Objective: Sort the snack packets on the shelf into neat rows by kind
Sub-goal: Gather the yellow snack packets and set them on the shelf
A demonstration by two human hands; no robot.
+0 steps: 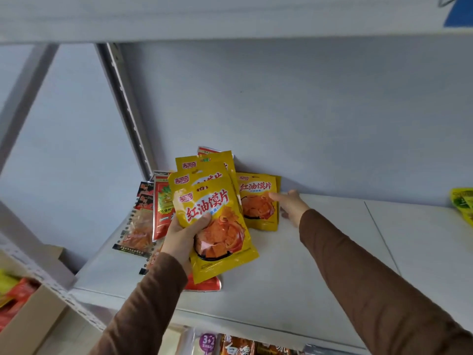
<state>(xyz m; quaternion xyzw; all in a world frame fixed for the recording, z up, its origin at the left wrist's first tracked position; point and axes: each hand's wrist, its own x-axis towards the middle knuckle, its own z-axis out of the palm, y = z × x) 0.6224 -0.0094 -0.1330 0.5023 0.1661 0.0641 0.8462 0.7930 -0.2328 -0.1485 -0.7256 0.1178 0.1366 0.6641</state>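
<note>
Left hand (183, 235), brown sleeve, was raised over the front of the white shelf (320, 252), its fingers and thumb curled round a fanned stack of yellow packets (217, 226); the thumb lay across the face of the front packet, and the rest of the stack showed behind it, edges staggered upward. Right hand (290, 204), also brown-sleeved, reached farther back along the shelf with fingers extended and relaxed, the fingertips touching the right edge of another yellow packet (258, 201) that leaned against the pale back wall (307, 111). To the left of the held stack stood red packets (161, 208) and, beside them, clear-fronted packets with dark borders (135, 226), lying overlapped near the shelf's corner upright. A red packet edge (204, 285) showed flat on the shelf beneath the held stack. At the far right edge sat a green-yellow packet (462, 203), well apart from the others. A cardboard box (28, 319) holding more packets stood at lower left; further packets showed on the shelf below (238, 345).
</note>
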